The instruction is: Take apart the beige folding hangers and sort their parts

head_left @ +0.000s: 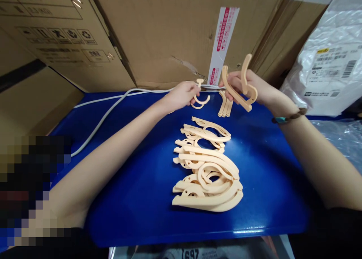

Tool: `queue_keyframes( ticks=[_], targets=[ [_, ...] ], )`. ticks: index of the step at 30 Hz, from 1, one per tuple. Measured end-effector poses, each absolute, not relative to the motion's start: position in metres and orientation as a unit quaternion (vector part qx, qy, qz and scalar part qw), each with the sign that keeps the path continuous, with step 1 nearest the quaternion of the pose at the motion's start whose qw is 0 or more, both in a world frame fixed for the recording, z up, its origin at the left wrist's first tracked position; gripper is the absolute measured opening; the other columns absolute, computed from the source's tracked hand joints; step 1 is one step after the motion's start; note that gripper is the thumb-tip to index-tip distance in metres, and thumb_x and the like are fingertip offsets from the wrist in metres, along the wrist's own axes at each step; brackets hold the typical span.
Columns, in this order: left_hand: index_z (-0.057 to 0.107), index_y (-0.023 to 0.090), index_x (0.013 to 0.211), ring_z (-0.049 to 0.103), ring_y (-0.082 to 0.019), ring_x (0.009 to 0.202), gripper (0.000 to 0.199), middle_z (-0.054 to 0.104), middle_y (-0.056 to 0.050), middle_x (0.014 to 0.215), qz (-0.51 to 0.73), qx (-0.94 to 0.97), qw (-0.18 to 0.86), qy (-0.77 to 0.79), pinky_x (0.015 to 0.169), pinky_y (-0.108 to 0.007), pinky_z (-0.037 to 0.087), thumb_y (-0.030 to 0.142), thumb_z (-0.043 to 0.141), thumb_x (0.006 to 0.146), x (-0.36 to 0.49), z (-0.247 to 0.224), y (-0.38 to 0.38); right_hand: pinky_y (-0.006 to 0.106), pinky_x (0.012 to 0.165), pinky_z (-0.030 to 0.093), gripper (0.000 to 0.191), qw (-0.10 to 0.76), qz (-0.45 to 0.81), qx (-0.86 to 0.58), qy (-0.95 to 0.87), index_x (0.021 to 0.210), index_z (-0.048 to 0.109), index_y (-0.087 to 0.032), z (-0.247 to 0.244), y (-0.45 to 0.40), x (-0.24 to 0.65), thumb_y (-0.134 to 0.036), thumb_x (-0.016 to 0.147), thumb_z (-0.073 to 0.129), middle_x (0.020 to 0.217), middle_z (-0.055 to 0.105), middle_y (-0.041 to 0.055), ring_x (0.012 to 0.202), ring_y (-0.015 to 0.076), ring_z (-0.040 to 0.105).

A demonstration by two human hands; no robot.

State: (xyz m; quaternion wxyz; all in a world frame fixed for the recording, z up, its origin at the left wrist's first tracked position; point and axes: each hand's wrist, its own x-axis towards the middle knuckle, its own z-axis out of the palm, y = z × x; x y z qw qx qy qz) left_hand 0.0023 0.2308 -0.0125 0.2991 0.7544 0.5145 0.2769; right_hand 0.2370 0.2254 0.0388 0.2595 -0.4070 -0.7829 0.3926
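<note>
My left hand (182,94) is closed in a pinch at the back of the blue table, on a cream hook (202,101) with a small T-shaped end pointing up. Another curved piece shows just under that hook; whether it is held too, I cannot tell. Raised to the right, my right hand (240,81) grips cream folding hanger parts (237,96), a long grooved arm and a curved piece standing up. Below the hands lies an overlapping row of cream folding hangers (209,157). Several short curved arms (225,104) lie side by side just left of my right hand.
A large cardboard box (169,32) stands along the table's back edge, with another box (65,32) at the left. White cable (107,115) runs over the table's left side. A white plastic-wrapped parcel (325,70) sits at the right. The blue table (141,198) has a front edge near me.
</note>
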Motion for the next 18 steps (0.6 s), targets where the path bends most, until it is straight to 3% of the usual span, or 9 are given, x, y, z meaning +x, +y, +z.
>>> queue_keyframes(
  ticks=[6, 10, 14, 16, 18],
  targets=[
    [0.061, 0.016, 0.062, 0.057, -0.015, 0.057, 0.035, 0.06, -0.004, 0.057, 0.223, 0.762, 0.248, 0.555, 0.064, -0.03, 0.044, 0.025, 0.057, 0.095, 0.02, -0.038, 0.24, 0.018, 0.043, 0.039, 0.024, 0.365, 0.452, -0.395, -0.712, 0.091, 0.064, -0.012, 0.043, 0.222, 0.226, -0.011, 0.097, 0.041, 0.064, 0.062, 0.0029, 0.05, 0.0104, 0.054],
    [0.058, 0.018, 0.056, 0.066, -0.024, 0.08, 0.038, 0.062, -0.006, 0.065, 0.245, 0.749, 0.182, 0.588, 0.08, -0.037, 0.047, 0.033, 0.067, 0.09, 0.02, -0.035, 0.242, 0.018, 0.04, 0.037, 0.022, 0.426, 0.469, -0.397, -0.664, 0.091, 0.062, -0.014, 0.043, 0.222, 0.221, -0.012, 0.098, 0.042, 0.065, 0.065, 0.0025, 0.05, 0.0106, 0.055],
    [0.064, 0.016, 0.068, 0.066, -0.032, 0.102, 0.025, 0.069, -0.01, 0.084, 0.273, 0.725, 0.169, 0.609, 0.092, -0.043, 0.046, 0.033, 0.075, 0.084, 0.016, -0.026, 0.238, 0.02, 0.039, 0.038, 0.015, 0.488, 0.469, -0.404, -0.616, 0.088, 0.055, -0.019, 0.047, 0.22, 0.215, -0.01, 0.096, 0.046, 0.066, 0.067, 0.0016, 0.051, 0.0123, 0.058],
    [0.067, 0.016, 0.076, 0.068, -0.029, 0.1, 0.035, 0.071, -0.01, 0.087, 0.283, 0.719, 0.191, 0.606, 0.09, -0.04, 0.049, 0.044, 0.061, 0.096, 0.016, -0.02, 0.232, 0.022, 0.045, 0.047, 0.016, 0.528, 0.45, -0.404, -0.596, 0.085, 0.054, -0.02, 0.048, 0.22, 0.213, -0.009, 0.094, 0.047, 0.072, 0.07, 0.0024, 0.056, 0.0127, 0.061],
    [0.069, 0.017, 0.082, 0.07, -0.023, 0.091, 0.06, 0.073, -0.01, 0.086, 0.287, 0.717, 0.277, 0.572, 0.081, -0.034, 0.054, 0.056, 0.03, 0.106, 0.016, -0.011, 0.225, 0.024, 0.056, 0.055, 0.016, 0.575, 0.419, -0.398, -0.579, 0.084, 0.056, -0.02, 0.047, 0.221, 0.213, -0.006, 0.09, 0.052, 0.081, 0.073, 0.0019, 0.065, 0.0127, 0.065]
  ],
)
